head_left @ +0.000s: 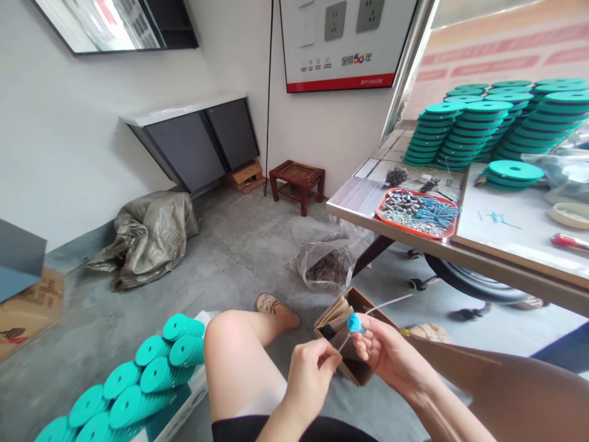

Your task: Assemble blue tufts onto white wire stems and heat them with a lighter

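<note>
The right hand pinches a small blue plastic piece at its fingertips — a thin white tie runs through it — while the left hand, just beside, grips the tie's lower end above a brown cardboard box.

Small workshop for piecework assembly, set up in a bare room with a rough concrete floor and plain white walls. Shown by stacks of identical teal discs piled on a worktable, more of them in rolls in a box on the floor, and a red tray of sorted small parts. Also a plastic bag of loose bits, a crumpled sack, and a wall poster showing sockets.
</note>
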Tool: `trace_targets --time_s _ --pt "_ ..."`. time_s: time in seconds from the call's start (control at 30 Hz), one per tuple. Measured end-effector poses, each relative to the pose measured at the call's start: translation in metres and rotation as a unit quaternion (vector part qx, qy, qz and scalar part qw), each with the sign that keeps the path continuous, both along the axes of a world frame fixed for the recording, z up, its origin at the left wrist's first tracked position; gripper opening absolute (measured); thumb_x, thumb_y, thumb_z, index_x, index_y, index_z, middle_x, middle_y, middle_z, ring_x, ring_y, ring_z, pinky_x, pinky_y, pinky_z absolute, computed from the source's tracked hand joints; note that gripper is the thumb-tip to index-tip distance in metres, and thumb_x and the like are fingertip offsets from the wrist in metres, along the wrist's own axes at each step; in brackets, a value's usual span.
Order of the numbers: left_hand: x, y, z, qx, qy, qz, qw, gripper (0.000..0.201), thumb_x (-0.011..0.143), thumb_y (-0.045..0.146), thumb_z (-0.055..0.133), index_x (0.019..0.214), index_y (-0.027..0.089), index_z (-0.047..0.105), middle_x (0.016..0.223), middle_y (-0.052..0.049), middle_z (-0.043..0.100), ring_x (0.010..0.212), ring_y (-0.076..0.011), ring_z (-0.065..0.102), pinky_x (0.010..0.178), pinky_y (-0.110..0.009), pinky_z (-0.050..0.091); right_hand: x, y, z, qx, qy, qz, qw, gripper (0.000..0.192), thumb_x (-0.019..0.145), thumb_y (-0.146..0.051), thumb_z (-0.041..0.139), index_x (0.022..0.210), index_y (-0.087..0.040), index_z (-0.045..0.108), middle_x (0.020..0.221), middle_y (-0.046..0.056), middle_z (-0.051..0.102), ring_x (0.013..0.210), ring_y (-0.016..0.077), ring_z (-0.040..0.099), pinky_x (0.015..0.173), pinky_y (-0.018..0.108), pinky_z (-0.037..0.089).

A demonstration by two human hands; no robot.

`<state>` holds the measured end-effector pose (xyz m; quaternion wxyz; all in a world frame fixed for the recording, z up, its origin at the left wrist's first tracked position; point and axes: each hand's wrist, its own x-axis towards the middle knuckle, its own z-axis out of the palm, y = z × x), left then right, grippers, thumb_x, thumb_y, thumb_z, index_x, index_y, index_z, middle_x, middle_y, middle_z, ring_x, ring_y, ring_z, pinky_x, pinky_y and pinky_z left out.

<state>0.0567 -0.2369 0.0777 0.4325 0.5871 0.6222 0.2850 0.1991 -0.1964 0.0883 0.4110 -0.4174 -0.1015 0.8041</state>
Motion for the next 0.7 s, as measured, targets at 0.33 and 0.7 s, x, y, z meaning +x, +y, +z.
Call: trace_targets --time_s 0.33,0.7 --pt "-0.006 0.006 0.024 -0.02 -0.153 -0.012 0.988 0.051 0.07 0.019 0.062 0.119 0.019 0.047 0.113 -0.008 0.058 0.106 -0.0181 0.052 0.094 -0.029 0.039 0.0 -0.01 0.0 0.129 -0.049 0.065 0.988 0.028 0.066 -0.034 0.073 0.081 -0.012 0.065 0.064 0.0 0.058 0.051 0.0048 0.047 0.051 0.017 0.041" --pt "-0.001 0.015 0.033 -0.047 -0.227 0.027 0.972 0.022 0.076 0.029 0.059 0.091 0.011 0.06 0.088 -0.008 0.064 0.079 -0.0141 0.057 0.076 -0.024 0.045 -0.003 -0.012 0.006 0.213 -0.166 0.073 0.96 0.036 0.055 -0.035 0.079 0.072 -0.014 0.056 0.065 0.0 0.056 0.057 0.0094 0.049 0.055 0.021 0.041"
